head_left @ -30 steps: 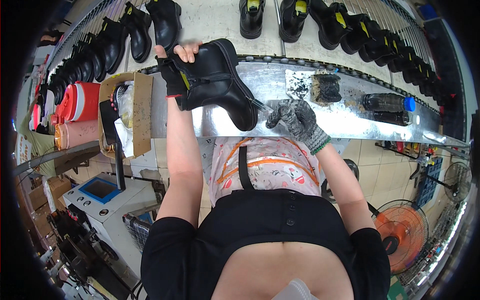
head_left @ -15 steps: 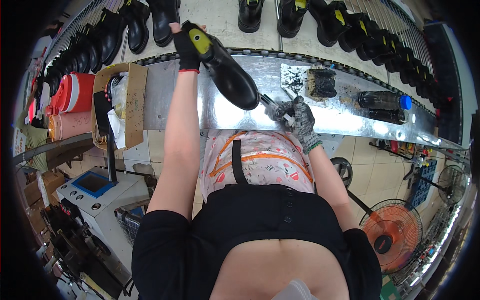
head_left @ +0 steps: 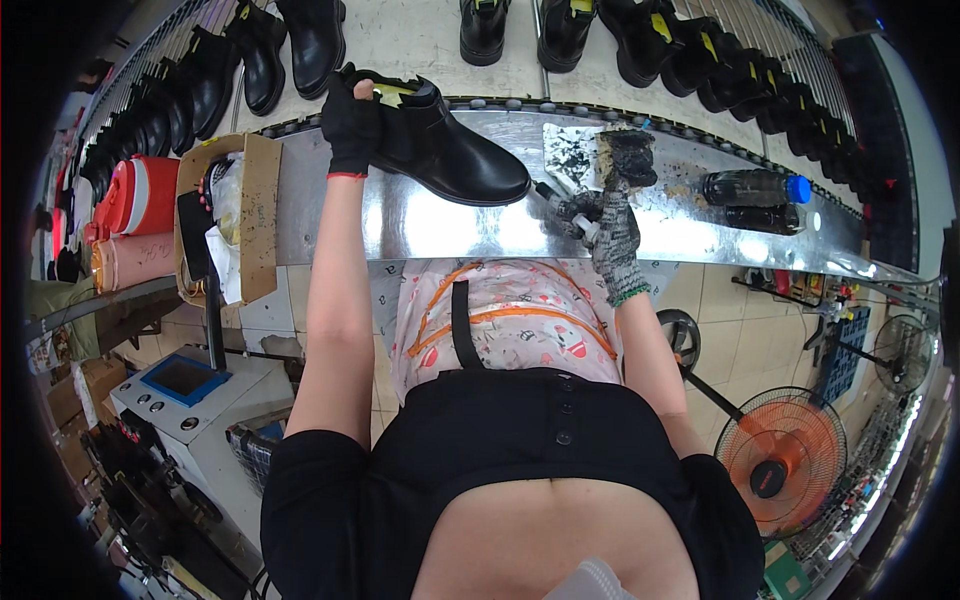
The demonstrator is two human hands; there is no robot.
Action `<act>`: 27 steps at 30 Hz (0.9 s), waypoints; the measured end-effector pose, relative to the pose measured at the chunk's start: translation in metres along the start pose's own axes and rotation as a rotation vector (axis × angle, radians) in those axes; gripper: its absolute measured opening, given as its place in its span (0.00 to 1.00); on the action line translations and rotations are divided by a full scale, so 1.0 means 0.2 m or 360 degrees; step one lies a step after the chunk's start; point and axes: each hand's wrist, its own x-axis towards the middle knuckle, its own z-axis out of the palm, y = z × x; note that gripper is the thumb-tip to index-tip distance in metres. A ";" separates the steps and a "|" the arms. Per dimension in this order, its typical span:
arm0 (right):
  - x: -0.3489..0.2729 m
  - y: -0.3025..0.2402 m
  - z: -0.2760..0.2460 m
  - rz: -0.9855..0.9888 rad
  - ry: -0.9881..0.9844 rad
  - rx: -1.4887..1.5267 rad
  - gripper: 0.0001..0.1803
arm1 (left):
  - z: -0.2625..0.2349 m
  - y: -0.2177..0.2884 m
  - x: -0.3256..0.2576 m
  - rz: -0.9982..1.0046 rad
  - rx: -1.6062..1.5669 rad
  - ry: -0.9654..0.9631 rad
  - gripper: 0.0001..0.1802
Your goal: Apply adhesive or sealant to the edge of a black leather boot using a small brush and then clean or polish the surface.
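Note:
My left hand (head_left: 350,135), in a black glove with bare fingertips, is closed on the ankle part of a black leather ankle boot (head_left: 465,165). The boot lies tilted over the metal ledge, toe pointing right, its yellow-green lining showing at the opening. Just right of the toe, my right hand (head_left: 617,235), in a grey knit glove stained black at the fingers, is closed round a slim tool (head_left: 590,231) with a dark tip and whitish end; its exact kind is unclear. Beyond the fingers sit a blackened sponge-like block (head_left: 632,158) and a white sheet (head_left: 562,150) smeared black.
Two clear bottles with dark liquid, one blue-capped (head_left: 745,187), lie on the ledge's right (head_left: 680,235). A cardboard box (head_left: 262,215) and a red jug (head_left: 150,195) stand left. Beyond, black boots (head_left: 315,45) line a conveyor (head_left: 410,50). An orange fan (head_left: 780,460) is lower right.
The boot has rolled from showing its upper and opening toward me to lying more sideways, toe slightly right. My right hand's fingers have shifted up toward the sponge-like block. The view has moved slightly.

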 end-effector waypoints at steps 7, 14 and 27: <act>0.02 0.05 -0.06 -0.0343 0.0197 -0.0938 0.19 | -0.20 0.18 -0.13 -0.0210 -0.0151 0.0047 0.36; 0.07 0.11 -0.09 -0.0623 0.0231 -0.1408 0.07 | -0.37 0.33 -0.34 -0.0311 -0.0093 0.0014 0.41; 0.01 -0.02 -0.03 -0.0452 0.0187 -0.1191 0.07 | -0.58 0.63 -0.57 -0.0606 -0.0292 -0.0479 0.42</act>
